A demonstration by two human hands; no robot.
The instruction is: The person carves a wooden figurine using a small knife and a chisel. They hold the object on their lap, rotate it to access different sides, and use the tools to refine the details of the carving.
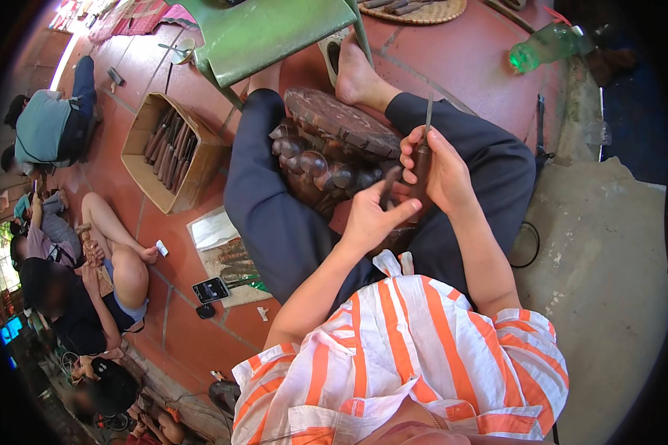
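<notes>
My right hand (451, 176) is closed around the dark wooden handle of a chisel (421, 167), whose thin metal blade points up and away from me. Close beside it, my left hand (369, 220) has its thumb and fingers bent near the lower end of that handle. A dark brown, blurred piece (390, 184) shows between the left fingers; its kind cannot be made out. Between my legs, just beyond the hands, rests a dark carved wooden piece (341, 122) with a flat, patterned top and rounded knobs on its side. My forearms hide part of it.
Left of my knee stands a cardboard box (133, 167) full of wooden-handled tools. A phone (211, 290) lies by a mat with more tools. A green chair (274, 37) is ahead, a green bottle (545, 49) at far right. Other people sit along the left.
</notes>
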